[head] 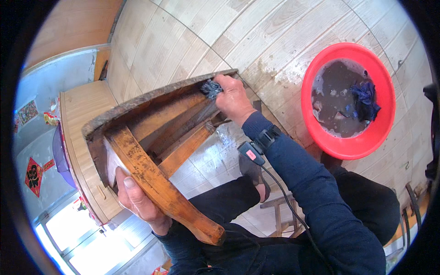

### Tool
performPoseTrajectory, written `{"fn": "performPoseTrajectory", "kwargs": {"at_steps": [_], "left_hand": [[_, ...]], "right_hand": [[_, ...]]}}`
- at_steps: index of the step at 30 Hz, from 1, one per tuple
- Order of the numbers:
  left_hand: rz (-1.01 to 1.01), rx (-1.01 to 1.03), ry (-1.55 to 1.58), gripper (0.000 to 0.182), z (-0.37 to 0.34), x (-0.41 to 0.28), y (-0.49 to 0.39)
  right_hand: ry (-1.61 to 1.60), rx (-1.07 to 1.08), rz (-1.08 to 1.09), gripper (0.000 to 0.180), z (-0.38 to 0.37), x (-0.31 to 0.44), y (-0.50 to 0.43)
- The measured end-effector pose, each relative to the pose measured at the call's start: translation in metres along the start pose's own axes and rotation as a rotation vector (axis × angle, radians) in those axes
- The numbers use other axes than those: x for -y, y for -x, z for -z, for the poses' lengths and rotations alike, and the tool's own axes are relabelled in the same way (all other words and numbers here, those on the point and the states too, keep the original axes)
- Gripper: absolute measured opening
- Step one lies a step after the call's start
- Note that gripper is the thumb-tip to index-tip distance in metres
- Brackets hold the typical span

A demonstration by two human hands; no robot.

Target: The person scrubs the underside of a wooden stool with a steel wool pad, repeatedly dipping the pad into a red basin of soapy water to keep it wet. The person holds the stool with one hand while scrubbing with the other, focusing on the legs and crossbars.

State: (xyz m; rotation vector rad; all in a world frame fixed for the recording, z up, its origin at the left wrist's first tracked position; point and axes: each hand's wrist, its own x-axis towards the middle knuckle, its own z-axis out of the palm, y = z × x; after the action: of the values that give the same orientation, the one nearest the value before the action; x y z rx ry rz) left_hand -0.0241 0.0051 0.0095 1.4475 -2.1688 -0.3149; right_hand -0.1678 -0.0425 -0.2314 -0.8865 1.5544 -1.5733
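A wooden stool [165, 134] is tipped on its side before me, its worn seat edge turned away and its legs towards my body. My left hand [141, 202] grips a thick, dark-stained stool leg [172, 192] near the seat. With my right hand [235, 98] I hold a grey scouring pad [211, 89], apparently steel wool, against the inner side of the seat frame at the far end. My right fingers are partly hidden behind the pad and the frame. A wrist strap with a small cabled device [252, 153] sits over my right sleeve.
A red plastic basin [349, 151] of murky, sudsy water stands on the tiled floor [275, 37] to the right. A dark blue cloth [365, 99] lies in it. A small wooden stool [279, 216] is below my knees. At left stands a light wooden cabinet [87, 113].
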Motion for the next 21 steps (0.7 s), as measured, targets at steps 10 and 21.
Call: {"fn": "performPoseTrajectory", "kwargs": {"at_steps": [10,21], "left_hand": [[0.131,0.045,0.098,0.052,0.005,0.006,0.004],[0.118,0.034,0.105,0.057,0.003,0.002,0.005]], "right_hand": [[0.235,-0.079,0.090,0.030,-0.007,-0.016,0.015],[0.251,-0.060,0.074,0.022,-0.005,-0.017,0.003]]}}
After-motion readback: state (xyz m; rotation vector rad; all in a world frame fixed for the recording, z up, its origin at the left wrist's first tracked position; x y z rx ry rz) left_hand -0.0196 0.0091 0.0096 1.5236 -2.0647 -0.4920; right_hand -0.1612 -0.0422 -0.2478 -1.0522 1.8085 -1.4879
